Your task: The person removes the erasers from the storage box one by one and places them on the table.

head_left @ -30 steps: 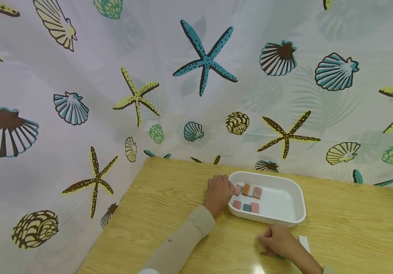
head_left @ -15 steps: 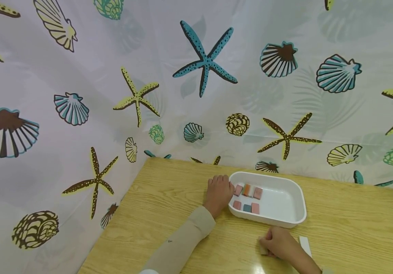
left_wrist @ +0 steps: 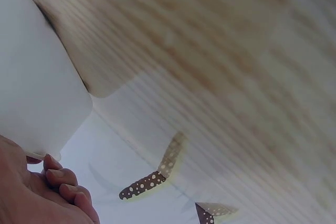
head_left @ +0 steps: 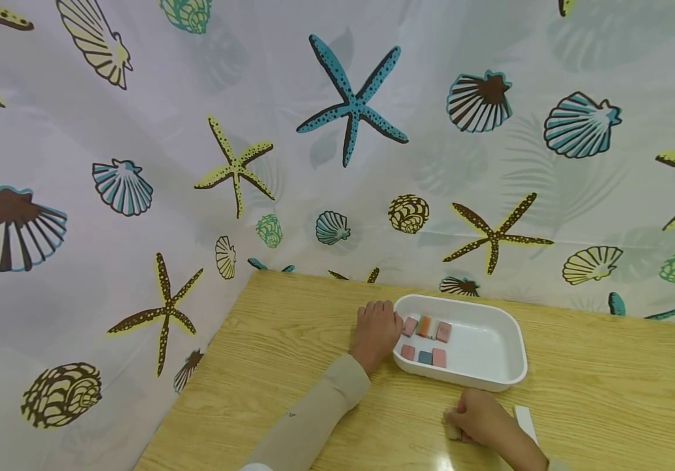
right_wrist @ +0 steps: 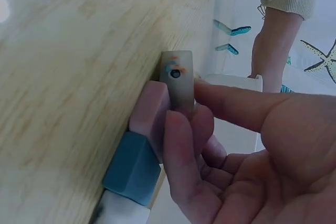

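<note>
Pinching pale block [right_wrist: 181,88], right hand [head_left: 482,415] (tray [head_left: 486,347] near)

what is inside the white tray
The white tray holds four pink pieces, a blue-grey one and an orange-and-white one. Its near wall hides anything right behind it; the left hand covers some rim.

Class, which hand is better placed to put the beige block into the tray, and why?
The right, most likely: the right hand pinches the beige block just in front of the tray, while the left hand holds the tray's left end.
</note>
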Demonstrator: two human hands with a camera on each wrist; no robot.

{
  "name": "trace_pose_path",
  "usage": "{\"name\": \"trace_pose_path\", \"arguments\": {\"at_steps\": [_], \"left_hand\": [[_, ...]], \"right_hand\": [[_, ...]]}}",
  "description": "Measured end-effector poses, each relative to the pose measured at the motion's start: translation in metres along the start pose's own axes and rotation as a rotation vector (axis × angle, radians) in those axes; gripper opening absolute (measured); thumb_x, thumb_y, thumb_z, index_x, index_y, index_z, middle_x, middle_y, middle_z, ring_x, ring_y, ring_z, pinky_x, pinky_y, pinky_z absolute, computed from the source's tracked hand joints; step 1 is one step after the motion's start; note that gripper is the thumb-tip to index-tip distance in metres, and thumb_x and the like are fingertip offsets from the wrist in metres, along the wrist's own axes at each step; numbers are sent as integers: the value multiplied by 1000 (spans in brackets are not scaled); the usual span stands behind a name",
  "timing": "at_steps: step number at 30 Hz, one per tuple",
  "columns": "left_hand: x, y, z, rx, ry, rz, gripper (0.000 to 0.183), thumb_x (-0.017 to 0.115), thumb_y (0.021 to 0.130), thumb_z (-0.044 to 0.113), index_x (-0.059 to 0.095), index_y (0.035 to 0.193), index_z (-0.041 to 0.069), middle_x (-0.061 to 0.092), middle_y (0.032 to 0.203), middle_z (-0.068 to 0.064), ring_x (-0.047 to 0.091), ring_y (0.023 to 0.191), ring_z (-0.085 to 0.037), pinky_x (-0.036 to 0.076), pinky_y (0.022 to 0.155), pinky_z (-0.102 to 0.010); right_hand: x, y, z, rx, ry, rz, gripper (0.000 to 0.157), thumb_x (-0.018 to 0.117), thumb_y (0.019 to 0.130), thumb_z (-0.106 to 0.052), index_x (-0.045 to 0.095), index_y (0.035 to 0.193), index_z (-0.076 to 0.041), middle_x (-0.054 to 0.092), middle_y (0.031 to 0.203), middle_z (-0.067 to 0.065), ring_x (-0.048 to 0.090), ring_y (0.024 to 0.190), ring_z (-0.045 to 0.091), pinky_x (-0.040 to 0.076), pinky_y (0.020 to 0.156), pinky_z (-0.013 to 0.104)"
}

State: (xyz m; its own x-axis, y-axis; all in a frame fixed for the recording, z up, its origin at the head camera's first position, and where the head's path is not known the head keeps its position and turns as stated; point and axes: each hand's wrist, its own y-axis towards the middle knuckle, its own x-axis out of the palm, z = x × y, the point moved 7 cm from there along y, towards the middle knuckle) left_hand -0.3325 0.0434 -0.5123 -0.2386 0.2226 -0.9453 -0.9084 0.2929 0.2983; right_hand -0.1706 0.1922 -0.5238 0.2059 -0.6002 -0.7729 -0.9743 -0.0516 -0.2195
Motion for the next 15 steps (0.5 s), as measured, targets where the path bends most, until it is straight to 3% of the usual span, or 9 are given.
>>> {"name": "trace_pose_path", "arguments": {"at_steps": [8, 15], "left_hand": [[-3, -3, 0, 10, -3, 11, 24, 42, 96, 31, 54, 88, 12, 53, 82, 0, 49, 81, -18, 35, 72, -34], [-2, -4, -2, 21, -20, 28, 22, 43, 96, 30, 53, 87, 13, 52, 82, 0, 49, 80, -18, 34, 71, -34]], "right_hand": [[2, -3, 0, 24, -30, 22, 30, 70, 81, -16, 49, 61, -8, 49, 50, 1, 46, 45, 13, 37, 48, 28], [4, -5, -2, 5, -41, 46, 32, 69, 82, -16, 49, 58, -9, 47, 47, -1, 44, 43, 12, 36, 46, 27]]}}
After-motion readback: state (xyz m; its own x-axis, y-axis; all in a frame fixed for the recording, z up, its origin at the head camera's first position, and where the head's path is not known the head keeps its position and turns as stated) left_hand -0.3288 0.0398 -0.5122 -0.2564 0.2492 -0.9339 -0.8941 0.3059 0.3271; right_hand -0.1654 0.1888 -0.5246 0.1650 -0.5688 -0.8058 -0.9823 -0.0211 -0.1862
